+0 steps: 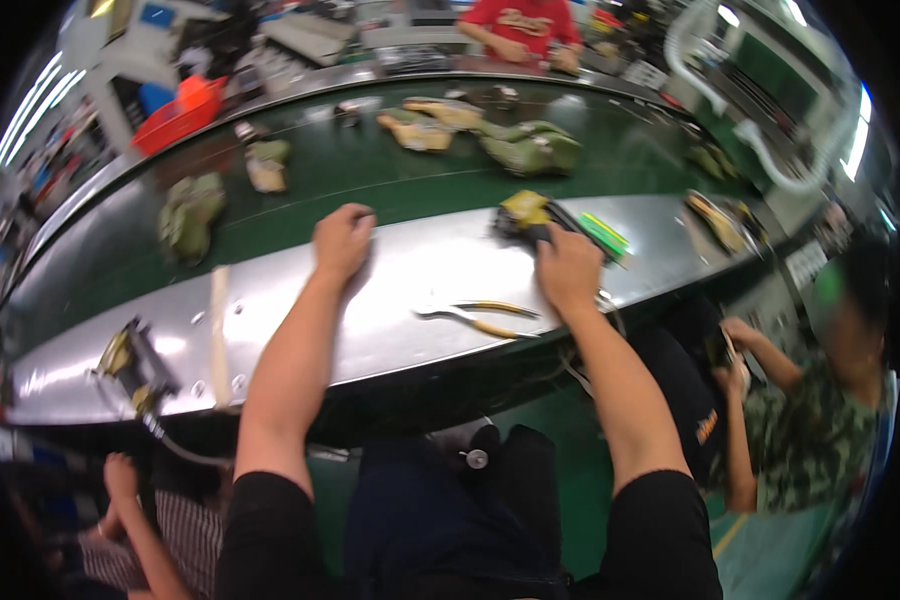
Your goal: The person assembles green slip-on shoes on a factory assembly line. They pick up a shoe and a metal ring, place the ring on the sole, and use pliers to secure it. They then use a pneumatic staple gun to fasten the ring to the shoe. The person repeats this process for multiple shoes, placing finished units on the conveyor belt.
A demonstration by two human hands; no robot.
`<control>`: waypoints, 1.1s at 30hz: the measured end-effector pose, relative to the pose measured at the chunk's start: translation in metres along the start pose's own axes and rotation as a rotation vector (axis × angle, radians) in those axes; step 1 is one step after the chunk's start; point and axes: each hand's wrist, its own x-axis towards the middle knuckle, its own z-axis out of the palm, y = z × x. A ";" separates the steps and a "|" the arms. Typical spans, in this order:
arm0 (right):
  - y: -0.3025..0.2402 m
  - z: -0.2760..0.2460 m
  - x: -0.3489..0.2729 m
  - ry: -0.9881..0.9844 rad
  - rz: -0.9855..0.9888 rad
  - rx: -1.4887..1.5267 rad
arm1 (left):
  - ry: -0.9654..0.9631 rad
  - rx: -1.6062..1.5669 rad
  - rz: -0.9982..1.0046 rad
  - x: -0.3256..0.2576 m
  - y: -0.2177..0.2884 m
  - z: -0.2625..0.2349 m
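Observation:
My right hand (568, 266) has its fingers closed round the black part of a yellow and black air tool (526, 212), which lies on the metal ledge. Bright green strips (604, 232) are just beyond that hand. My left hand (344, 240) is a closed fist at the border of the ledge and the green belt; what is inside it, if anything, I cannot make out. Between my forearms lies a pair of pliers (475, 316) with yellow handles, jaws pointing left. The picture is somewhat blurred.
Camouflage shoe uppers (530, 147) lie on the green belt (390, 190). A second air tool (130, 362) with a hose rests on the ledge (290, 290) at left. Red bin (180, 115) stands far left. People sit left and right; another in a red shirt (526, 25) works opposite.

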 end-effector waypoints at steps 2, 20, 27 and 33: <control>-0.003 0.001 -0.001 -0.010 0.005 -0.036 | -0.019 -0.003 -0.037 -0.002 0.001 -0.003; -0.009 -0.003 -0.001 -0.054 0.026 -0.083 | -0.099 0.018 -0.155 -0.007 0.014 -0.016; -0.004 0.002 -0.001 -0.016 -0.030 -0.103 | -0.096 0.015 -0.133 -0.005 0.012 -0.014; 0.001 0.004 -0.003 0.010 -0.023 -0.078 | -0.099 0.031 -0.130 -0.003 0.015 -0.012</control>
